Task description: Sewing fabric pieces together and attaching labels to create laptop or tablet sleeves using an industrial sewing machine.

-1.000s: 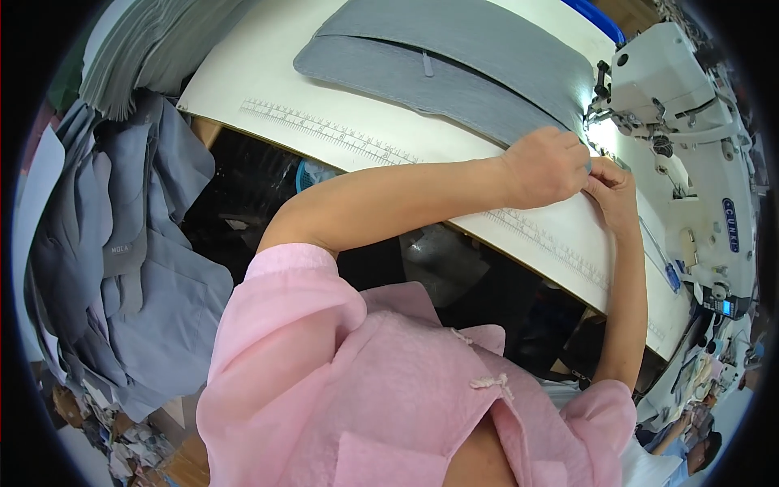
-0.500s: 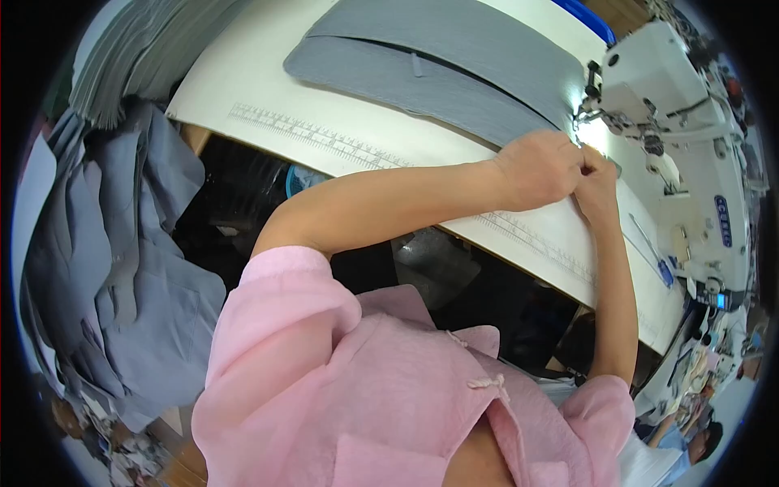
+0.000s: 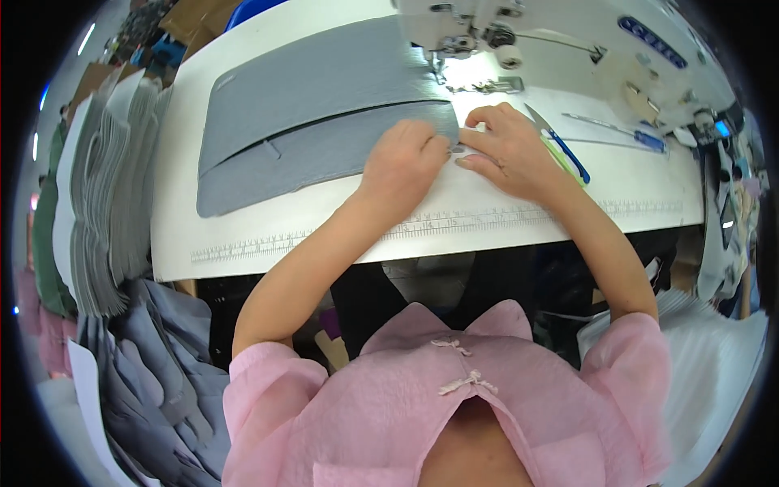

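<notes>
A grey fabric panel [image 3: 308, 81] with a long slit and a small tab lies under the white sewing machine's needle area [image 3: 438, 69]. My left hand [image 3: 406, 166], fingers curled, grips the panel's lower right corner. My right hand [image 3: 507, 154] is just right of it, fingers bent, thumb and forefinger at a small piece by that corner; what they hold is too small to tell. Blue-handled scissors [image 3: 576, 162] and a green tool [image 3: 558, 154] lie beside my right hand.
The white table [image 3: 211, 239] has a printed ruler along its front. A screwdriver [image 3: 645, 140] lies at the right. Stacked grey pieces [image 3: 105, 187] and draped grey cloth [image 3: 162, 357] are on the left, white sheeting [image 3: 706, 365] at the lower right. A blue bin [image 3: 247, 12] is behind.
The view has turned, so table and machine now sit squarer. My hands, earlier bunched together with the left over the right, now sit side by side, the left further left.
</notes>
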Demonstrator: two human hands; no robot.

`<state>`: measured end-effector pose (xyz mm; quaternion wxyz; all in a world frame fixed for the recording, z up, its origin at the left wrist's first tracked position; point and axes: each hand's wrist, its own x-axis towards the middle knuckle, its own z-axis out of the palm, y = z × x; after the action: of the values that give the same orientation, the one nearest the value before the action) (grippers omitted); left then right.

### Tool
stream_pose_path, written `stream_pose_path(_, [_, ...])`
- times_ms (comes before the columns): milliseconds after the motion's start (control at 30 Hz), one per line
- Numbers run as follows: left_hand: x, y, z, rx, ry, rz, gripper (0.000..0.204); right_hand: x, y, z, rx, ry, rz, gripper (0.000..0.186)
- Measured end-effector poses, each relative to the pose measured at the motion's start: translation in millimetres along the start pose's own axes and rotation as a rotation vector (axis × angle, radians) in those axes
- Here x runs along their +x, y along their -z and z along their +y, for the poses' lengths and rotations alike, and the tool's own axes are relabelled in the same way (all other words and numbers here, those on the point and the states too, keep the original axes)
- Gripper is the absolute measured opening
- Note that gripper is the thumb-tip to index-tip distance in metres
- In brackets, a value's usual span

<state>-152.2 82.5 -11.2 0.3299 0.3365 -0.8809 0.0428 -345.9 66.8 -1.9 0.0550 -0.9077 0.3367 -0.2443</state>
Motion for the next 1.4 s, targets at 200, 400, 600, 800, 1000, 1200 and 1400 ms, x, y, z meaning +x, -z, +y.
stream_pose_path(200, [5,0,3,-0.005,0.019,0.026,0.021,-3,-3,1,-0.053,0.008,0.035,0.030])
stream_pose_path(400, [10,1,-1,0.090,-0.113,-0.075,0.015,-2,-2,2,-0.035,0.070,-0.004,0.036])
stream_pose_path(600, [12,2,-2,0.122,-0.199,-0.073,0.009,-3,-1,2,-0.004,0.062,-0.096,0.040])
stream_pose_path(800, [13,1,-3,0.093,-0.210,-0.027,0.010,-1,2,4,-0.003,0.095,-0.103,0.043])
stream_pose_path(1000, [15,-5,-7,0.080,-0.201,-0.022,0.010,5,0,12,0.017,0.076,-0.143,0.046])
stream_pose_path(1200, [20,-7,-11,0.092,-0.179,-0.024,0.008,8,-2,14,-0.015,0.047,-0.122,0.043])
stream_pose_path(1400, [24,-7,-15,0.068,-0.156,-0.056,0.008,9,-3,18,0.003,0.020,-0.141,0.041])
